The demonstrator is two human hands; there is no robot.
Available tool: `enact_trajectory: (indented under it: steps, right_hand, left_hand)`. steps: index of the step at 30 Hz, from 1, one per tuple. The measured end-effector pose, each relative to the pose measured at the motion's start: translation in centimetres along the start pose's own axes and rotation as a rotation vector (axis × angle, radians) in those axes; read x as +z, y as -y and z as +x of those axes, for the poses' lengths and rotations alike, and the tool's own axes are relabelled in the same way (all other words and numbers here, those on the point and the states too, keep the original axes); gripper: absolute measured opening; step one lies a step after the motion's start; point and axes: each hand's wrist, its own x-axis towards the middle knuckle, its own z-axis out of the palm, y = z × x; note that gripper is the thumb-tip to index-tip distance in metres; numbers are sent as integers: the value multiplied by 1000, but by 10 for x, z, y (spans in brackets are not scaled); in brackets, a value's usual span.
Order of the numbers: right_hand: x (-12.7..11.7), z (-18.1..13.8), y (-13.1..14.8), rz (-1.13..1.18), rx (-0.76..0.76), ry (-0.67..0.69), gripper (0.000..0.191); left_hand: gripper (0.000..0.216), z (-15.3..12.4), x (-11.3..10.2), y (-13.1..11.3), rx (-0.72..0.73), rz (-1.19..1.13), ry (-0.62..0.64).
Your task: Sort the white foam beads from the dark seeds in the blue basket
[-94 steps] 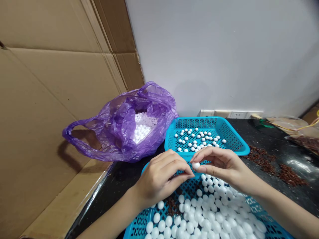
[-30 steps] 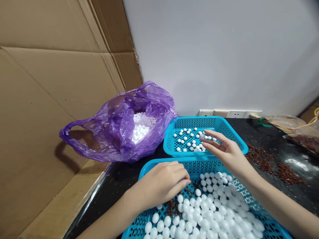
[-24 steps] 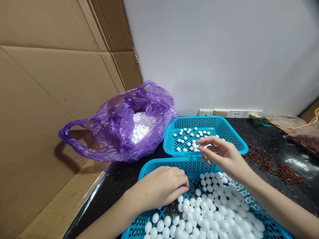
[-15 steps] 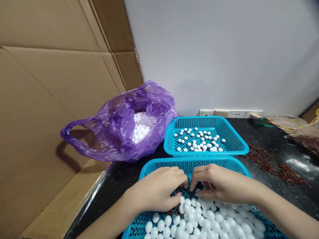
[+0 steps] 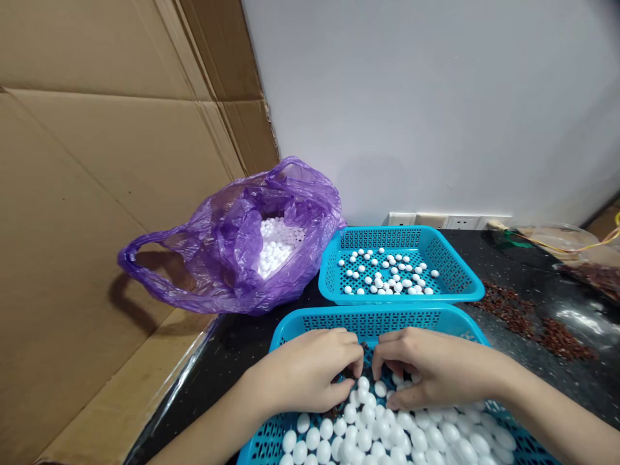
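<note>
The near blue plastic basket [image 5: 382, 314] holds a heap of white egg-shaped balls [image 5: 378, 429]. Both my hands are inside it, palms down. My left hand [image 5: 314, 368] has its fingers pressed together and curled toward the thumb, beside the balls. A few reddish-brown bits [image 5: 334, 411] show under it; whatever it grips is hidden. Opposite it, my right hand [image 5: 431, 365] reaches in from the right, thumb and bent fingers apart over the far edge of the heap. White balls show between and under these fingers.
Behind stands a second blue basket [image 5: 402, 299] with scattered white balls [image 5: 397, 286]. An open purple plastic bag [image 5: 232, 258] of small white balls leans left, by cardboard [image 5: 97, 194]. Reddish-brown pieces [image 5: 562, 339] lie on the black counter [image 5: 513, 252]. Wall sockets [image 5: 462, 222] and wires are behind.
My right hand has shifted slightly down toward me, and its thumb is lower. Some balls between the hands have moved nearer. My left hand has barely moved.
</note>
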Motion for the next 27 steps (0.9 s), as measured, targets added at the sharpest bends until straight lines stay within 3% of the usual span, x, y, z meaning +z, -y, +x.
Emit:
enact_trajectory:
  steps: [7,14,19,27]
  right_hand:
    - [0,0,0,-15,-16,-10,24]
    - [2,0,1,-36,-55,15,20]
    - [5,-1,5,-105,-89,2,18]
    - [1,-1,4,11,-145,-22,18]
  left_hand:
    - [11,0,-2,-3,59,50,-36]
    - [15,0,1,-2,-49,33,-40]
    - [10,1,2,-2,-47,-11,6]
    - [8,0,-1,-3,18,45,-2]
